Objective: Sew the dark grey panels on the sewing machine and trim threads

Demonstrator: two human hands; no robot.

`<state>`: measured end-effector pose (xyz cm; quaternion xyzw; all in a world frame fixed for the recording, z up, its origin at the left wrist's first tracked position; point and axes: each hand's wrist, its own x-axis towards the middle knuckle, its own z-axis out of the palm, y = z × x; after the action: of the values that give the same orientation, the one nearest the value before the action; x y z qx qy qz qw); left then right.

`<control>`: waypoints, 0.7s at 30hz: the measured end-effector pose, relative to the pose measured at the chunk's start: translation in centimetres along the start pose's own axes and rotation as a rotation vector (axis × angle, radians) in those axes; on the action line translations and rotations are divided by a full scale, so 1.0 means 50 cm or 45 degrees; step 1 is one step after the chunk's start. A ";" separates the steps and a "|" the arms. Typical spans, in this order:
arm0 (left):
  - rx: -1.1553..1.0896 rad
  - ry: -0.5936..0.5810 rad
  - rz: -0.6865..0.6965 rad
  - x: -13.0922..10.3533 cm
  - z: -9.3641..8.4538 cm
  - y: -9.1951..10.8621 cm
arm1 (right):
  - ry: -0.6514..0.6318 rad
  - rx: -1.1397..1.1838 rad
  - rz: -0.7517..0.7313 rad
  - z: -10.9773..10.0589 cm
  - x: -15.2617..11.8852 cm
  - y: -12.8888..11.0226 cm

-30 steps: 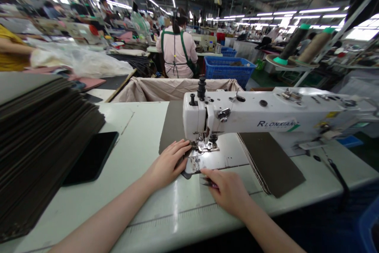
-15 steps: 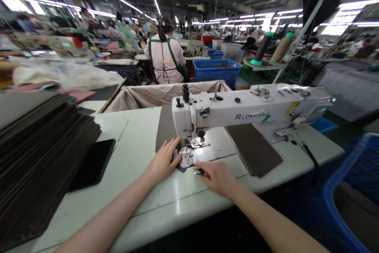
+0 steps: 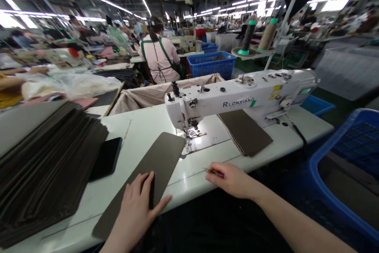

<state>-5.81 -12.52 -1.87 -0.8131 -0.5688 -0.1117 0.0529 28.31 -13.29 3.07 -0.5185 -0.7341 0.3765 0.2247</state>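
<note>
My left hand [image 3: 137, 201] lies on a long dark olive-brown panel [image 3: 166, 152], fingers stretched out and thumb apart past its front edge. The panel slants over the table edge, its far corner close to the presser foot [image 3: 194, 133] of a white sewing machine [image 3: 213, 99]. Closed around small thread snips [image 3: 217, 172], my right hand [image 3: 232, 182] hovers at the table's front edge; the metal tips point left, and the fingers hide most of the handle. A pile of similar brown panels [image 3: 245, 132] lies beneath the machine arm.
On the left stand a tall stack of brown panels [image 3: 53, 166] and a black phone [image 3: 106, 158]. Blue baskets [image 3: 316, 166] flank the table at right. Two thread cones [image 3: 248, 38] rise behind the machine. A person in a pink top [image 3: 160, 57] sits ahead, beyond a beige cloth bin [image 3: 139, 101].
My left hand has come back toward me from beside the needle, and the panel now lies slanted in front of the machine. My right hand with the snips has drawn away from the needle plate.
</note>
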 end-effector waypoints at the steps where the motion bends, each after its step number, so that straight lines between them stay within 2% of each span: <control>1: -0.037 -0.036 0.073 -0.031 -0.005 -0.006 | -0.056 0.241 0.078 -0.003 -0.024 0.010; 4: -0.137 -0.165 0.222 -0.084 -0.023 -0.017 | -0.150 0.781 0.393 0.001 -0.078 0.056; 6: -0.181 -0.243 0.266 -0.088 -0.033 -0.016 | -0.151 0.947 0.535 0.011 -0.098 0.083; 8: -0.205 -0.300 0.303 -0.076 -0.041 -0.011 | -0.106 0.959 0.564 0.022 -0.109 0.096; 14: -0.257 -0.369 0.397 -0.033 -0.054 0.007 | 0.318 0.330 0.276 0.053 -0.119 0.066; 17: -0.345 -0.413 0.412 -0.027 -0.062 0.006 | 0.324 0.043 0.149 0.071 -0.106 0.051; 21: -0.482 -0.477 0.395 -0.024 -0.072 -0.009 | 0.365 -0.259 -0.054 0.092 -0.073 0.055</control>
<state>-7.06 -14.22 1.30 -0.8921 -0.4069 -0.0544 -0.1888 27.96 -17.67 -1.69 -0.5714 -0.7396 0.2176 0.2814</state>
